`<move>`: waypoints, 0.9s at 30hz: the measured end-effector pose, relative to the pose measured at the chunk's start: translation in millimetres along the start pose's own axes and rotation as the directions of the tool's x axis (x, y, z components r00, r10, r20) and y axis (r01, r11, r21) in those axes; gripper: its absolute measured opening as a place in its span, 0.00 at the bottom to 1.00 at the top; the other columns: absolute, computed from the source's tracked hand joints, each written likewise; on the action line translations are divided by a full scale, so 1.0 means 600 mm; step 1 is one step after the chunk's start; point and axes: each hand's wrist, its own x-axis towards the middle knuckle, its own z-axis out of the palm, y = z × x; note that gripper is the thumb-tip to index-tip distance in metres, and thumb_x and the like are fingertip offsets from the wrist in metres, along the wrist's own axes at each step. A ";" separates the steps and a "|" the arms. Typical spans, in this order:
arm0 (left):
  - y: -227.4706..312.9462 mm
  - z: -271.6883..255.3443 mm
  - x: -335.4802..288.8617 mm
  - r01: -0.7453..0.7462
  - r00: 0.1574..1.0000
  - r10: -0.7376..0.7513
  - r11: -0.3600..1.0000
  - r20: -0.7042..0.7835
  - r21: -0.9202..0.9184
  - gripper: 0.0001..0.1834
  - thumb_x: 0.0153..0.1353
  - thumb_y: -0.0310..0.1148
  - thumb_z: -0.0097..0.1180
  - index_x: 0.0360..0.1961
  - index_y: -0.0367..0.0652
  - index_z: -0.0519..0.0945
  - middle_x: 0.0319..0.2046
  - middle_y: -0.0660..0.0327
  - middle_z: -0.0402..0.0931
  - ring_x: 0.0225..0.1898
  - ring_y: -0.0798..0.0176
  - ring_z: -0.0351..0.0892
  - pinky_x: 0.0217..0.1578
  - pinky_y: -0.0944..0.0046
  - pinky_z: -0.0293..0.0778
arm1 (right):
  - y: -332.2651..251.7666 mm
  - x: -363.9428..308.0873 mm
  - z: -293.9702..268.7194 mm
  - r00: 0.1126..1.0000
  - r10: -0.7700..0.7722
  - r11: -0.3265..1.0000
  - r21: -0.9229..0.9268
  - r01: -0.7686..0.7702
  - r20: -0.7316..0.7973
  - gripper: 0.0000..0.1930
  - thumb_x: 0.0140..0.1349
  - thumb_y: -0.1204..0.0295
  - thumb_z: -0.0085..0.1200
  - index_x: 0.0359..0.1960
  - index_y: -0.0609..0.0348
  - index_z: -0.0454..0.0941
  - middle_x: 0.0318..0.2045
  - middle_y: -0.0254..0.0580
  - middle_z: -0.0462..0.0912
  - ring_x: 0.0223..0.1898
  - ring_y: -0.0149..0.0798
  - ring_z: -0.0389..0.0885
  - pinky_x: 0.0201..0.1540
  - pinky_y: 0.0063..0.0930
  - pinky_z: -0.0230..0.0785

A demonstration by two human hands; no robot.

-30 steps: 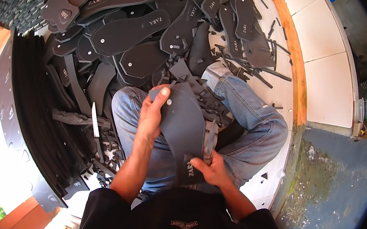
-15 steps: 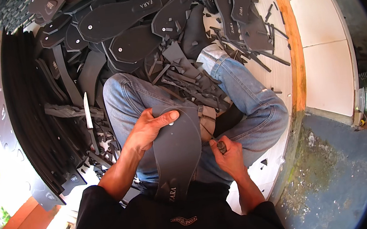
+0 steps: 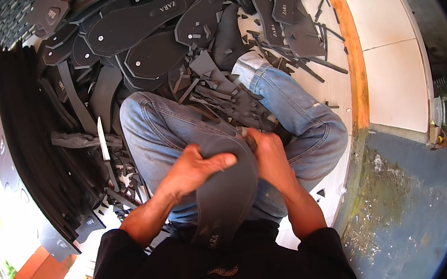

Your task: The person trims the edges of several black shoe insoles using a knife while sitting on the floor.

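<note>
A dark grey foam sandal sole [image 3: 227, 195] lies over my lap, its wide rounded end away from me. My left hand [image 3: 197, 172] grips its left side, thumb laid across the upper face and fingers underneath. At the far right edge of the sole, my right hand [image 3: 271, 153] is closed, with its knuckles up. The dark handle of the knife seen in it half a second ago is now hidden, as is the blade. Another knife [image 3: 103, 140], pale-bladed, lies to the left of my bent left knee among foam scraps.
Many dark soles [image 3: 137, 24] are heaped beyond my legs. Cut foam strips and offcuts [image 3: 218, 98] cover the floor between and around them. At left stands a stack of dark foam sheets [image 3: 34, 140]. A wooden strip [image 3: 357, 67] edges the floor at right.
My right hand has moved up and away from me to the sole's far right edge. The sole has tilted and shifted slightly right, and my left hand has moved with it.
</note>
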 end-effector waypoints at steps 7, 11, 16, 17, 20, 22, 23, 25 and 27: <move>0.001 -0.004 0.022 -0.024 1.000 0.024 1.000 0.010 0.017 0.23 0.61 0.46 0.54 0.45 0.35 0.76 0.31 0.60 0.79 0.31 0.69 0.78 0.33 0.69 0.75 | 0.026 0.048 -0.035 0.921 0.217 0.690 0.616 -0.380 0.325 0.12 0.58 0.63 0.58 0.28 0.61 0.78 0.19 0.26 0.73 0.24 0.21 0.68 0.26 0.20 0.60; -0.039 -0.032 0.081 0.016 0.985 0.089 0.802 0.147 -0.597 0.23 0.66 0.46 0.45 0.48 0.34 0.74 0.32 0.57 0.80 0.33 0.66 0.79 0.36 0.66 0.77 | 0.016 0.046 -0.059 0.948 0.316 0.658 0.726 -0.198 -0.028 0.11 0.57 0.66 0.60 0.29 0.61 0.77 0.22 0.27 0.75 0.25 0.21 0.70 0.29 0.17 0.63; -0.120 0.034 0.097 -0.359 0.931 0.366 0.915 0.004 -0.182 0.24 0.54 0.30 0.59 0.52 0.37 0.69 0.44 0.58 0.75 0.47 0.63 0.74 0.50 0.61 0.70 | 0.009 0.028 -0.055 0.749 0.604 0.433 0.901 -0.023 -0.271 0.12 0.58 0.65 0.59 0.27 0.61 0.75 0.19 0.31 0.74 0.18 0.23 0.69 0.19 0.17 0.62; -0.116 0.060 0.098 -0.413 0.898 0.441 0.846 0.006 -0.338 0.26 0.52 0.29 0.60 0.52 0.37 0.68 0.45 0.58 0.74 0.48 0.63 0.73 0.51 0.61 0.69 | 0.007 0.015 -0.037 0.781 0.571 0.466 0.883 -0.054 -0.253 0.12 0.58 0.65 0.59 0.26 0.62 0.74 0.17 0.31 0.73 0.15 0.23 0.68 0.16 0.18 0.60; -0.095 0.103 0.099 -0.432 0.895 0.379 0.602 -0.235 -0.671 0.25 0.55 0.35 0.60 0.53 0.42 0.67 0.46 0.58 0.72 0.50 0.59 0.71 0.49 0.53 0.70 | -0.009 -0.019 -0.004 0.846 0.458 0.575 0.816 -0.048 -0.273 0.11 0.58 0.68 0.59 0.24 0.62 0.73 0.16 0.32 0.72 0.14 0.23 0.66 0.17 0.16 0.57; -0.086 0.112 0.088 -0.377 0.924 0.154 0.516 -0.350 -0.769 0.24 0.56 0.35 0.59 0.52 0.43 0.67 0.46 0.58 0.72 0.49 0.58 0.72 0.49 0.52 0.70 | 0.000 -0.039 -0.003 0.876 0.438 0.525 0.848 -0.066 -0.204 0.12 0.60 0.67 0.57 0.23 0.61 0.73 0.15 0.31 0.72 0.14 0.23 0.66 0.18 0.16 0.57; -0.091 0.113 0.081 -0.374 0.926 0.174 0.547 -0.336 -0.749 0.21 0.58 0.36 0.57 0.51 0.43 0.68 0.47 0.59 0.72 0.50 0.59 0.72 0.50 0.53 0.71 | 0.005 -0.048 -0.004 0.890 0.424 0.500 0.863 -0.075 -0.168 0.13 0.60 0.67 0.57 0.22 0.61 0.72 0.15 0.31 0.72 0.14 0.23 0.66 0.18 0.16 0.56; -0.084 0.120 0.070 -0.340 0.935 0.106 0.538 -0.338 -0.771 0.16 0.59 0.33 0.57 0.47 0.44 0.70 0.44 0.61 0.73 0.45 0.63 0.74 0.43 0.60 0.72 | 0.002 -0.062 -0.017 0.856 0.503 0.476 0.865 -0.158 -0.121 0.15 0.61 0.66 0.56 0.20 0.60 0.71 0.15 0.31 0.72 0.14 0.22 0.66 0.18 0.16 0.56; -0.074 0.126 0.062 -0.320 0.939 0.070 0.536 -0.337 -0.781 0.14 0.59 0.33 0.57 0.45 0.44 0.72 0.41 0.63 0.75 0.41 0.65 0.76 0.37 0.65 0.73 | 0.016 -0.084 -0.020 0.805 0.562 0.582 0.783 -0.218 -0.193 0.18 0.61 0.63 0.55 0.18 0.60 0.68 0.11 0.34 0.70 0.13 0.25 0.65 0.16 0.22 0.55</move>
